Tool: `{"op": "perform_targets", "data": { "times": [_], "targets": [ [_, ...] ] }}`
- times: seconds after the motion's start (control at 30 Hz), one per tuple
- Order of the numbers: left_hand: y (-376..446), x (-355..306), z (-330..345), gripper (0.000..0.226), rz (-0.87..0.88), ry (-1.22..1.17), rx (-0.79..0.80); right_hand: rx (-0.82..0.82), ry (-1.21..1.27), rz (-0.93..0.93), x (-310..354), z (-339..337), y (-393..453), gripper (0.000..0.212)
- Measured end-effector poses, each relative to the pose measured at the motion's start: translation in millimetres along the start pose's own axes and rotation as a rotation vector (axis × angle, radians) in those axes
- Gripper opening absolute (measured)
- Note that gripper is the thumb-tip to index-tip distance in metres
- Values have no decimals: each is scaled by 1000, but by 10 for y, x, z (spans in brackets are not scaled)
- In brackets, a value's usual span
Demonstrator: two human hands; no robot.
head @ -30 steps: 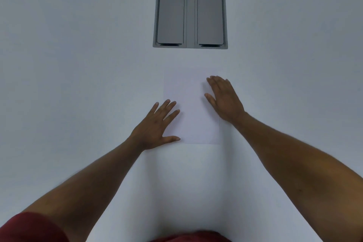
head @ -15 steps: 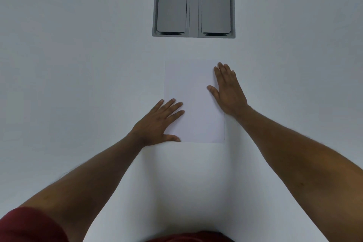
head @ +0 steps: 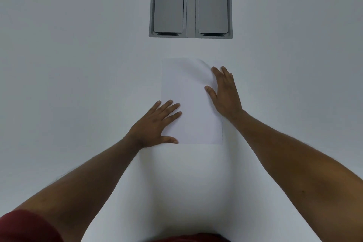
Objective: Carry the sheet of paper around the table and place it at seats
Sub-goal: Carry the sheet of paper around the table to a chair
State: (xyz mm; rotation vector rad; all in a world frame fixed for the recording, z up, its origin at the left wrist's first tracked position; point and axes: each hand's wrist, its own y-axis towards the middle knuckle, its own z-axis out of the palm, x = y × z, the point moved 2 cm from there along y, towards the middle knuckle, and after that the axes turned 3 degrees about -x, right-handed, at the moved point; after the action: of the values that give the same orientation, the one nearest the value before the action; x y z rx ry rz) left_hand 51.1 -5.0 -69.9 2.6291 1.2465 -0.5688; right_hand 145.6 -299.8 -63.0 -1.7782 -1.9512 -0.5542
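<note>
A white sheet of paper [head: 188, 100] lies flat on the white table [head: 78, 84], straight ahead of me. My left hand [head: 155, 124] rests palm down on its near left corner, fingers spread. My right hand [head: 225, 92] lies along the sheet's right edge, and its fingertips reach the far right corner, which curls up slightly off the table.
A grey recessed cable box [head: 190, 2] with two closed flaps sits in the table just beyond the sheet. My red sleeve [head: 25, 226] shows at the lower left. The table's near edge runs along the bottom of the view.
My right hand has slid further along the sheet's right edge toward the far corner, and that corner has begun to lift. The left hand has stayed in place.
</note>
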Motion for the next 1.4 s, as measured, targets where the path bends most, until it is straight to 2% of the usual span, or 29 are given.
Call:
{"op": "perform_targets", "data": {
  "times": [0.17, 0.37, 0.43, 0.6, 0.73, 0.8, 0.87, 1.03, 1.1, 1.2, 1.3, 1.4],
  "targets": [
    [-6, -5, 18, 102, -4, -8, 15, -120, 332, 323, 190, -59, -348, 77],
    [5, -9, 6, 103, -13, 8, 33, -92, 583, 578, 405, -109, -1079, 78],
    [5, -10, 4, 103, -17, 13, 43, -83, 628, 650, 466, -118, -1260, 70],
    [-3, -28, -10, 104, -29, 27, 63, -25, 710, 779, 427, -43, -1503, 26],
    [-11, -82, -33, 102, -29, 41, 67, -15, 831, 899, 403, -31, -1513, 20],
    [-33, -151, -91, 99, -85, 1, 41, -14, 852, 907, 404, -52, -1485, 18],
    [-57, -254, -192, 91, -232, -73, -61, -12, 869, 908, 399, -87, -1473, 17],
    [-118, -370, -493, 47, -845, -402, -388, 19, 946, 874, 521, -246, -1494, 20],
    [-96, -344, -613, 40, -1012, -599, -413, 21, 999, 851, 606, -327, -1543, 21],
    [-31, -388, -786, 52, -1229, -1077, -361, 40, 1032, 813, 737, -459, -1669, 21],
    [3, -422, -977, 57, -1188, -1446, -383, 50, 1028, 775, 883, -611, -1860, 21],
    [36, -404, -1199, 44, -1127, -1457, -518, 53, 1004, 741, 979, -740, -2064, 21]
  ]
}}
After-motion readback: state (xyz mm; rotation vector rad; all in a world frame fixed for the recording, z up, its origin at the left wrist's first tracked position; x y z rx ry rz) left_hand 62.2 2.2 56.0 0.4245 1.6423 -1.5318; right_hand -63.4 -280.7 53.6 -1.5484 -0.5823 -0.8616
